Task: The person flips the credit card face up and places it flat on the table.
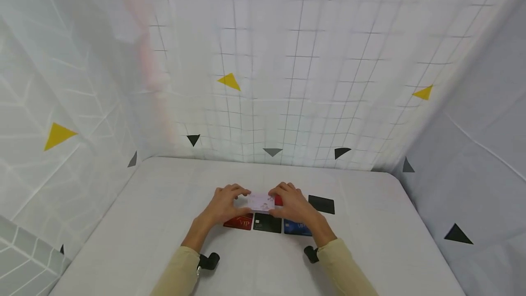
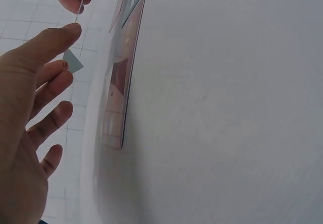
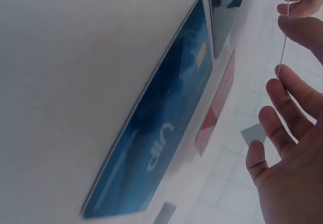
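Observation:
A pale pink card [image 1: 260, 202] with a small floral print is held up between both hands over the table. My left hand [image 1: 226, 204] pinches its left edge between thumb and fingertips. On the right edge, my right hand [image 1: 291, 204] grips it the same way. Seen from the right wrist, the card [image 3: 282, 55] is a thin line, edge-on. Below the hands lie a red VIP card [image 1: 238, 222], a black VIP card [image 1: 267, 223] and a blue VIP card [image 1: 297, 228] in a row. Another red card [image 1: 279, 200] is partly hidden behind the right hand.
A plain black card [image 1: 322, 204] lies right of the right hand. The table [image 1: 164, 223] has a white cover, with white grid-patterned sheeting [image 1: 263, 58] hanging behind and at both sides. Black wrist cameras [image 1: 210, 261] sit at the sleeves.

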`<state>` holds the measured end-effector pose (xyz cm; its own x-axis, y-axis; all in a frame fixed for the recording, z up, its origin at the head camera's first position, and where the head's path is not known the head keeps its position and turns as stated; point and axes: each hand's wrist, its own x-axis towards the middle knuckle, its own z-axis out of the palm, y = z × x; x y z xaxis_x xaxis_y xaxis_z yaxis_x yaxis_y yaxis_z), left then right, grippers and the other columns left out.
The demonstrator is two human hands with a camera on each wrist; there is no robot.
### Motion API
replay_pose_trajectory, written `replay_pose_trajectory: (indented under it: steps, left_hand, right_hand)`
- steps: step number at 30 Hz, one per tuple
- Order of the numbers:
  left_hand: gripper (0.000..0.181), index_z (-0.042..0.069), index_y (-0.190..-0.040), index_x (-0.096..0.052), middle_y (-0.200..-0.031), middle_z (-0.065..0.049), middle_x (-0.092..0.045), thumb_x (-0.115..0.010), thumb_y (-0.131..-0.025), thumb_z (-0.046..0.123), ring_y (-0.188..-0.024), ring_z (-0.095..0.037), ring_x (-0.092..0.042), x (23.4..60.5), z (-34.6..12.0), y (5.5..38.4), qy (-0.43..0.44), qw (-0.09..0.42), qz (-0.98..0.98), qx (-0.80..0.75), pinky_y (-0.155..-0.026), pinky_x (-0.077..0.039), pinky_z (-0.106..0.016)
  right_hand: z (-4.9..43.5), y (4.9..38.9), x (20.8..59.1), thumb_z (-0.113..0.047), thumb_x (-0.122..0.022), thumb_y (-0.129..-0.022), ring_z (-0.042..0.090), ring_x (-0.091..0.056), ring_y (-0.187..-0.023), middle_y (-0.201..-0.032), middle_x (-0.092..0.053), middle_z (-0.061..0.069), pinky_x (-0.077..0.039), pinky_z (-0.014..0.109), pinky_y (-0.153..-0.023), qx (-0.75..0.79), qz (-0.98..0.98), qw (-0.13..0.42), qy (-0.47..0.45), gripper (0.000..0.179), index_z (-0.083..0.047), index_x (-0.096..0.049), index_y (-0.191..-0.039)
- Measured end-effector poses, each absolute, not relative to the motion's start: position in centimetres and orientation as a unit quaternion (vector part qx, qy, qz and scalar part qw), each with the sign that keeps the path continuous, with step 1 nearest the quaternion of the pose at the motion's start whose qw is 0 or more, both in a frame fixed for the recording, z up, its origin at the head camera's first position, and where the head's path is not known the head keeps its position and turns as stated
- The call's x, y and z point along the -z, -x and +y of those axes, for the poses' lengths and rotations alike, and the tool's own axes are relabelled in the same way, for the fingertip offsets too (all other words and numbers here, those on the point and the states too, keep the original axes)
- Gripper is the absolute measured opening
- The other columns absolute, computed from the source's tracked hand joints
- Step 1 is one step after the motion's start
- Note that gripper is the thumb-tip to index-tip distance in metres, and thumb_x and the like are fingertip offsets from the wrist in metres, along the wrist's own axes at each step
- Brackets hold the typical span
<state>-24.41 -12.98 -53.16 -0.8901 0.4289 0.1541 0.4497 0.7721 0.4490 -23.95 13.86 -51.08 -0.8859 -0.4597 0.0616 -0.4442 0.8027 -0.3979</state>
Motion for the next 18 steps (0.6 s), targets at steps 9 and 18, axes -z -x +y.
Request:
replay_pose_trajectory:
  steps: [9, 18]
  left_hand:
    - [0.053, 0.026, -0.129, -0.067, -0.121, 0.006, -0.064, -0.078, -0.083, 0.051, -0.113, -0.019, -0.059, 53.2, -14.0, 25.0, 0.228, 0.025, -0.953, 0.2, -0.092, -0.037, -0.046]
    - [0.052, 0.025, -0.128, -0.069, -0.121, 0.004, -0.065, -0.08, -0.083, 0.048, -0.119, -0.023, -0.057, 52.6, -15.4, 25.1, 0.198, 0.001, -0.967, 0.162, -0.095, -0.038, -0.05]
  right_hand:
    - [12.4, 24.8, 51.9, -0.046, -0.077, -0.083, 0.022, -0.048, -0.117, -0.124, -0.058, 0.001, -0.041, 0.049, -0.095, 0.217, 0.943, 0.011, 0.25, 0.054, -0.019, -0.066, -0.128]
    - [10.2, 25.7, 52.9, -0.047, -0.076, -0.084, 0.023, -0.05, -0.118, -0.124, -0.059, 0.0, -0.042, 0.052, -0.096, 0.208, 0.945, 0.019, 0.253, 0.051, -0.02, -0.067, -0.127]
